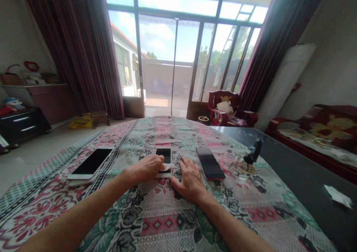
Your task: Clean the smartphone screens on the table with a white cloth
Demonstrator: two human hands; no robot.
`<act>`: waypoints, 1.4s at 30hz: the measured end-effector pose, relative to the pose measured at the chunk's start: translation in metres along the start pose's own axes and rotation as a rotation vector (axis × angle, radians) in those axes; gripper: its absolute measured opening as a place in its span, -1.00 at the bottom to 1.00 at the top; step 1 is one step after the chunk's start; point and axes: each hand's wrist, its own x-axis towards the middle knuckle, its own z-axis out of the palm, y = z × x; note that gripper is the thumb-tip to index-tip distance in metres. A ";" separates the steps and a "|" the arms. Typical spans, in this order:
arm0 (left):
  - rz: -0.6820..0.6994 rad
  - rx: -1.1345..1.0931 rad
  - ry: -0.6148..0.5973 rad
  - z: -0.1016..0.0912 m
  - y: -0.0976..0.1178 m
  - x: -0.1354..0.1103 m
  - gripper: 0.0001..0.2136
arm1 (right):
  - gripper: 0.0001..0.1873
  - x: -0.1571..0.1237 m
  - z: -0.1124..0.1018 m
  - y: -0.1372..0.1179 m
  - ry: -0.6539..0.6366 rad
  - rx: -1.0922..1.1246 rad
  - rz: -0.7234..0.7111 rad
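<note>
A small white-framed smartphone point(164, 151) lies face up on the flowered tablecloth in front of me. My left hand point(147, 167) is closed on a white tissue point(168, 166) and rests over the phone's screen, hiding part of it. Fingers spread, my right hand point(190, 180) lies on the cloth just right of that phone and holds nothing. Farther right is a dark-screened phone with a red edge point(210, 163). A larger white phone point(90, 163) sits on the left, with another pale flat thing partly visible beneath it.
Right of the phones stands a clear bottle point(242, 168) with a black top. A black tabletop point(292, 177) adjoins the flowered tablecloth point(161, 224) and bears a crumpled white tissue point(338, 196). Beyond are a red wooden chair point(220, 95) and glass doors.
</note>
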 end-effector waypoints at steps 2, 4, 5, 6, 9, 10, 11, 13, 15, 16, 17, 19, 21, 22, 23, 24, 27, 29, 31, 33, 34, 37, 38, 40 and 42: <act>0.008 -0.028 -0.022 -0.003 -0.013 -0.007 -0.78 | -0.28 0.000 0.000 0.000 0.003 0.001 -0.003; 0.009 -0.051 -0.022 -0.004 -0.026 -0.014 -0.77 | -0.28 0.000 -0.001 0.000 -0.001 0.002 -0.001; 0.014 -0.071 -0.019 -0.004 -0.030 -0.016 -0.77 | -0.28 0.000 -0.001 0.000 -0.006 0.002 0.003; 0.018 -0.083 -0.012 -0.004 -0.033 -0.018 -0.77 | -0.27 0.000 -0.001 0.000 -0.011 0.001 0.009; 0.011 -0.077 0.004 -0.004 -0.028 -0.017 -0.77 | -0.26 0.000 0.000 0.000 -0.015 0.000 0.017; 0.002 -0.057 0.000 -0.004 -0.023 -0.015 -0.77 | -0.25 0.000 0.000 0.000 -0.013 0.000 0.015; -0.007 -0.033 -0.007 -0.003 -0.017 -0.013 -0.78 | -0.25 0.000 0.001 0.001 -0.010 -0.002 0.010; -0.024 0.018 -0.011 -0.002 -0.005 -0.006 -0.81 | -0.25 0.000 0.003 0.002 -0.004 -0.007 -0.001; -0.027 0.064 0.019 0.002 0.004 0.001 -0.82 | -0.27 0.000 0.004 0.002 0.004 -0.013 -0.007; -0.018 0.081 0.039 0.004 0.007 0.004 -0.81 | -0.28 0.000 0.004 0.002 0.010 -0.016 -0.009; -0.002 0.091 0.055 0.006 0.009 0.007 -0.81 | -0.29 0.000 0.004 0.002 0.015 -0.017 -0.012; 0.033 0.090 0.077 0.011 0.010 0.012 -0.82 | -0.30 0.000 0.004 0.002 0.020 -0.017 -0.014; 0.060 0.076 0.088 0.014 0.009 0.016 -0.80 | -0.30 0.000 0.003 0.001 0.017 -0.015 -0.010; 0.068 0.071 0.093 0.015 0.008 0.018 -0.77 | -0.31 0.000 0.003 0.000 0.016 -0.014 -0.008; 0.073 0.066 0.094 0.016 0.008 0.019 -0.76 | -0.32 0.000 0.002 0.000 0.017 -0.013 -0.008; 0.077 0.059 0.092 0.015 0.007 0.019 -0.77 | -0.32 0.000 0.002 0.000 0.018 -0.012 -0.009; 0.100 0.022 0.061 0.009 0.004 0.014 -0.86 | -0.31 -0.001 0.001 0.000 0.021 -0.010 -0.016; 0.121 -0.032 0.035 0.002 0.001 0.006 -0.87 | -0.28 0.000 0.002 0.001 0.019 -0.008 -0.010; 0.144 -0.105 0.020 -0.006 -0.003 -0.004 -0.81 | -0.24 0.000 0.002 0.002 0.021 -0.004 -0.004; 0.161 -0.152 0.019 -0.012 -0.007 -0.012 -0.77 | -0.22 0.001 0.003 0.002 0.023 0.000 -0.006; 0.164 -0.159 0.019 -0.014 -0.008 -0.014 -0.77 | -0.22 0.001 0.003 0.002 0.023 0.002 -0.010; 0.160 -0.141 0.014 -0.015 -0.005 -0.014 -0.77 | -0.22 0.000 0.002 0.002 0.026 0.004 -0.016; 0.160 -0.132 0.015 -0.014 -0.003 -0.011 -0.77 | -0.23 0.000 0.002 0.001 0.028 0.003 -0.015; 0.153 -0.102 0.035 -0.009 0.004 -0.004 -0.78 | -0.25 0.000 0.002 0.001 0.034 0.002 -0.018; 0.133 -0.059 0.055 -0.004 0.010 0.003 -0.83 | -0.26 0.000 0.001 0.000 0.034 0.001 -0.025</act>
